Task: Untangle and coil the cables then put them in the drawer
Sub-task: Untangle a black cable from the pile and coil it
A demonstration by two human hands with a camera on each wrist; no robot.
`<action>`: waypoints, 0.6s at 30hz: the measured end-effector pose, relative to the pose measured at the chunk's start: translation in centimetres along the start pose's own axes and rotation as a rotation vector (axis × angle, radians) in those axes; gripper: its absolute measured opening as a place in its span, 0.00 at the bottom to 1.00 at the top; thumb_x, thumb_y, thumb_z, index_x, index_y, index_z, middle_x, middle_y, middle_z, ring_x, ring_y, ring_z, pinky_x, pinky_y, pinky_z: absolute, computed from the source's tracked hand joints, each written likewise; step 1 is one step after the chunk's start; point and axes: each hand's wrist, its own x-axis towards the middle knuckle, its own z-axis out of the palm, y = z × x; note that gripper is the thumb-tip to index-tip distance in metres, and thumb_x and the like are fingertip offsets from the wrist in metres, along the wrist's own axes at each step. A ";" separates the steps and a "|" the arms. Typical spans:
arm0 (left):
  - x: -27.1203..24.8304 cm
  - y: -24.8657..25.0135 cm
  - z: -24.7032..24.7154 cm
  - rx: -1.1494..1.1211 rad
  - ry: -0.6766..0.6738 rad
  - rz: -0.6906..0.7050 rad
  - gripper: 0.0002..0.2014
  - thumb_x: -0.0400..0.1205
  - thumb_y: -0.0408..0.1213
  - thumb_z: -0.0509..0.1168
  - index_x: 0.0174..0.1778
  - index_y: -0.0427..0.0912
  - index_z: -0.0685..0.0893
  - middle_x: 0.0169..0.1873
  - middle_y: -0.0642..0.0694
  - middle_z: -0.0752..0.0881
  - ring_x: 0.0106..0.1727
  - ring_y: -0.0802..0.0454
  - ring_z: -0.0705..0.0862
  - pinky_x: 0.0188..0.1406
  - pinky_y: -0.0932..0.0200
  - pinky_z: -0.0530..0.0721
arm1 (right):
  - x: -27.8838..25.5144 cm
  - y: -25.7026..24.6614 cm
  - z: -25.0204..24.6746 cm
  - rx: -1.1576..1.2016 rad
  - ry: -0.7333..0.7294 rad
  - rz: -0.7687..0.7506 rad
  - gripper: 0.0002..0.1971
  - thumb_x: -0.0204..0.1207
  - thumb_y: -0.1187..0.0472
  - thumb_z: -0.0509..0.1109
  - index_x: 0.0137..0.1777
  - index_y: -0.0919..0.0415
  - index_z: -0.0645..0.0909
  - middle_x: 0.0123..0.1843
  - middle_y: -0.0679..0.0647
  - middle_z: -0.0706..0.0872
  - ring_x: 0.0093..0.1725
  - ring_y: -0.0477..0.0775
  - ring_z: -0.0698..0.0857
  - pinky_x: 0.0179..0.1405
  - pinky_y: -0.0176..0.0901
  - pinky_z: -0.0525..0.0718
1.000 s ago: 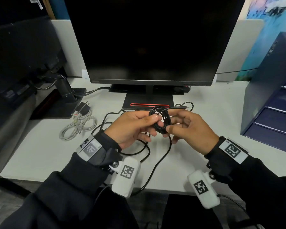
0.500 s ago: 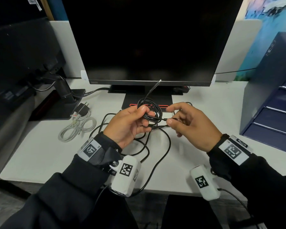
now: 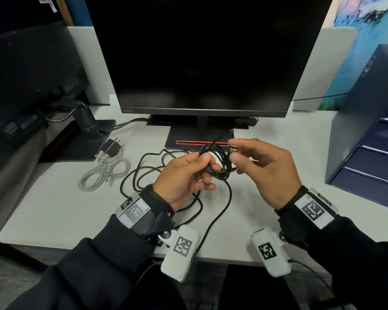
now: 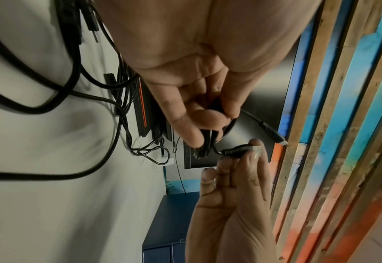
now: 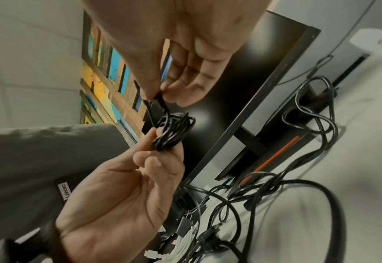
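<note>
A thick black cable [image 3: 213, 211] is being left slack on the near part of the white desk [image 3: 54, 204], running off the near edge between the two wrists; whether it is joined to the bundle above cannot be told.

Above it, a small coil of thin black cable [image 3: 217, 162] is being pinched by the left hand [image 3: 184, 175], thumb on top and forefinger under, the other fingers loosely curled beneath. Just right of the coil, the cable's metal-tipped plug end [image 3: 233, 149] is being pinched between thumb and forefinger of the right hand [image 3: 267, 168], remaining fingers relaxed. From the left wrist view, a short tail is being seen between plug [image 4: 241, 148] and coil [image 4: 204, 142].

Judgement: coiling is nearly done and the tail is being finished. The tail should be wrapped or tucked round the loops while the left pinch is being kept firm, or the turns may spring apart. The plug should be laid flat against the bundle, not kinked.

Further left, a pale grey coiled cable with a black two-pin plug [image 3: 105, 168] is being left on the desk. More loose black cable [image 3: 143, 168] is lying tangled behind the hands, awaiting its turn. Far right, a dark blue drawer unit [image 3: 365, 139] is standing, its drawers apparently closed. A black monitor [image 3: 199, 54] is standing at the far side.
</note>
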 end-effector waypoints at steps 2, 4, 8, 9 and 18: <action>-0.1 0.2 0.0 0.022 -0.004 0.009 0.10 0.88 0.36 0.60 0.51 0.34 0.84 0.34 0.48 0.86 0.29 0.57 0.79 0.35 0.57 0.87 | 0.1 0.0 -0.1 0.011 0.010 -0.001 0.15 0.77 0.71 0.76 0.57 0.51 0.85 0.44 0.52 0.87 0.43 0.51 0.85 0.39 0.42 0.88; -0.2 0.7 0.1 0.045 -0.025 0.019 0.10 0.88 0.36 0.61 0.48 0.36 0.84 0.32 0.48 0.83 0.29 0.56 0.79 0.36 0.57 0.87 | 0.2 -0.1 -0.3 0.027 0.021 0.011 0.13 0.76 0.72 0.76 0.54 0.53 0.85 0.42 0.50 0.88 0.41 0.50 0.86 0.38 0.43 0.88; -0.5 0.9 0.5 0.072 -0.020 0.050 0.09 0.88 0.35 0.61 0.47 0.36 0.84 0.34 0.46 0.82 0.30 0.55 0.78 0.36 0.56 0.87 | 0.2 -0.2 -0.4 0.011 -0.054 0.008 0.16 0.77 0.72 0.75 0.57 0.50 0.88 0.45 0.50 0.90 0.43 0.51 0.87 0.39 0.44 0.89; -0.4 0.7 0.6 0.072 -0.004 0.057 0.09 0.88 0.35 0.61 0.47 0.36 0.85 0.34 0.46 0.83 0.29 0.55 0.78 0.35 0.56 0.87 | 0.1 -0.3 -0.4 -0.013 -0.074 -0.002 0.16 0.78 0.71 0.75 0.57 0.50 0.89 0.45 0.50 0.90 0.43 0.51 0.87 0.39 0.44 0.89; -0.5 0.0 0.9 0.122 0.001 0.086 0.09 0.88 0.34 0.61 0.49 0.36 0.86 0.36 0.46 0.84 0.30 0.55 0.78 0.35 0.55 0.88 | -0.3 -0.3 -0.3 -0.250 -0.083 -0.091 0.12 0.77 0.68 0.76 0.55 0.51 0.88 0.44 0.44 0.87 0.46 0.48 0.86 0.42 0.38 0.86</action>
